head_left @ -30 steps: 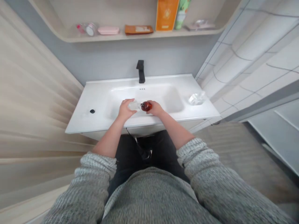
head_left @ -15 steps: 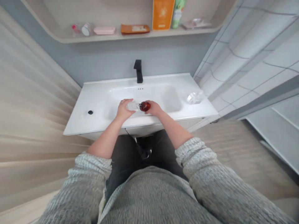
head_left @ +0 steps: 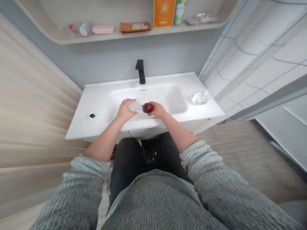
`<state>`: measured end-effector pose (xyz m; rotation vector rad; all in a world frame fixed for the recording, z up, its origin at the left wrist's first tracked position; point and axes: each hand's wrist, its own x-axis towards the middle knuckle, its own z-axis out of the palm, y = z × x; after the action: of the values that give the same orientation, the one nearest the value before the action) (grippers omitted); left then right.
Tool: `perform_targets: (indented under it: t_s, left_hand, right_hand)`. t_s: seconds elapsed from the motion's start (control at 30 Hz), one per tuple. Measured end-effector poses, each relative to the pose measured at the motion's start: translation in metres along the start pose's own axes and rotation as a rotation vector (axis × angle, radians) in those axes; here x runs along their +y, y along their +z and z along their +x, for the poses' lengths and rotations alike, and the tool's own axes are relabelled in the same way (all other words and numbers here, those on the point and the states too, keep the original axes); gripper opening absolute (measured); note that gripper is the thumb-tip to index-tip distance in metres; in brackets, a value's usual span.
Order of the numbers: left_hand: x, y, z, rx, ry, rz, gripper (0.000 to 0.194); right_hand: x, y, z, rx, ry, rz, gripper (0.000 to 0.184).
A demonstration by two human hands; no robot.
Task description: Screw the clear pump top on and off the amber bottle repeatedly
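Over the front of the white sink (head_left: pixel 171 95), my left hand (head_left: pixel 124 110) is closed around a clear bottle (head_left: pixel 134 107). My right hand (head_left: pixel 158 110) grips a reddish-brown bottle (head_left: pixel 148 108), tilted on its side with its neck pointing left. The two bottle mouths meet or nearly meet between my hands; whether liquid passes between them is too small to tell. A small black cap (head_left: pixel 92 115) lies on the counter to the left of the basin.
Behind the basin stands a black faucet (head_left: pixel 141 72). Crumpled clear plastic (head_left: pixel 200 98) rests on the right counter. Above, a shelf (head_left: pixel 103 39) carries an orange pouch (head_left: pixel 164 13), a green tube (head_left: pixel 179 12) and a pink case (head_left: pixel 103 29). A beige curtain (head_left: pixel 33 105) hangs at left.
The view has shifted slightly. Both hands keep their hold on the bottles, which stay mouth to mouth in nearly the same place.
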<state>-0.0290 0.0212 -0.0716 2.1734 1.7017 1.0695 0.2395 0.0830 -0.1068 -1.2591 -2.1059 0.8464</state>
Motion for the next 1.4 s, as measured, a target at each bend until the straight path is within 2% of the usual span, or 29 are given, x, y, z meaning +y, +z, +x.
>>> perform_targets:
  t_s: [1.4]
  left_hand:
    - [0.016, -0.02, 0.025, -0.076, 0.031, 0.049, 0.075]
  right_hand:
    - [-0.005, -0.001, -0.003, 0.072, -0.018, 0.066, 0.078]
